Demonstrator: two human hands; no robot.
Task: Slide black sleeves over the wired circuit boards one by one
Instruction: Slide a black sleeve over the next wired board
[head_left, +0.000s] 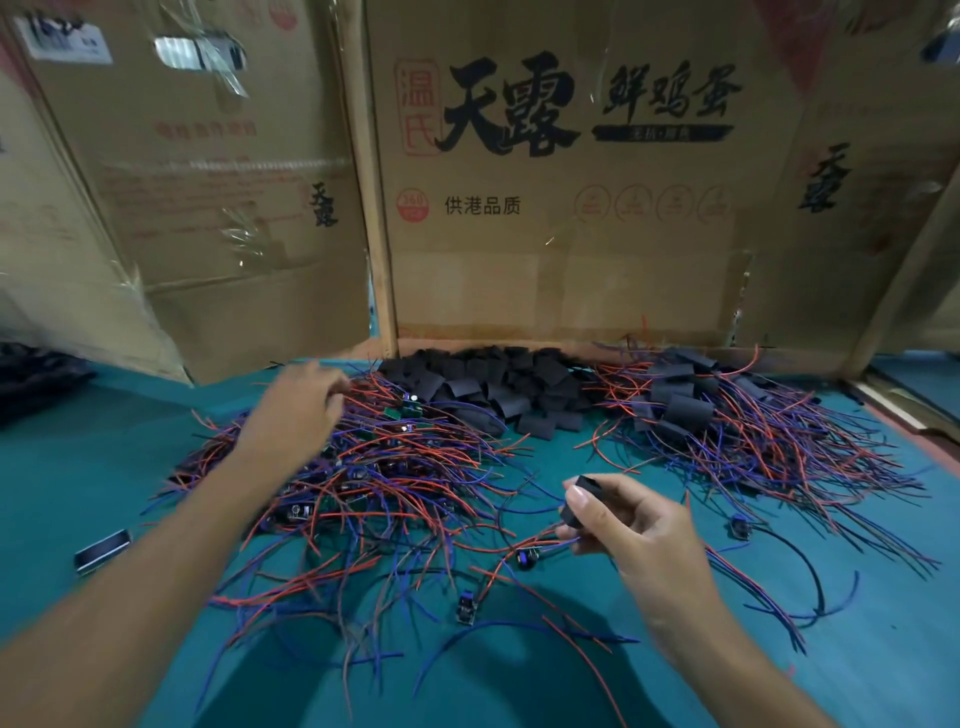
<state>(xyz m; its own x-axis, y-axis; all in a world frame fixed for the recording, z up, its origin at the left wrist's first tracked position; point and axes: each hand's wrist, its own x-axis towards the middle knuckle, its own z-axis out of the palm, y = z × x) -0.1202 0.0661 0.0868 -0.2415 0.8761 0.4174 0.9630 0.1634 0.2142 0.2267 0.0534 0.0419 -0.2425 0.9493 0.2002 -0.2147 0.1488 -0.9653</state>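
Right hand (631, 525) pinches a light, floppy black sleeve (581, 500) above the tabletop (93, 467); left hand (291, 410), apparently empty, reaches into tangled wired circuit boards (363, 467) — take one by its stiff board edge, not wires.

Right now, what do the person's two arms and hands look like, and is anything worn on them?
Both forearms are bare. The left hand and the right hand show no gloves, rings, watch or sleeves. The right thumbnail is short and unpainted.
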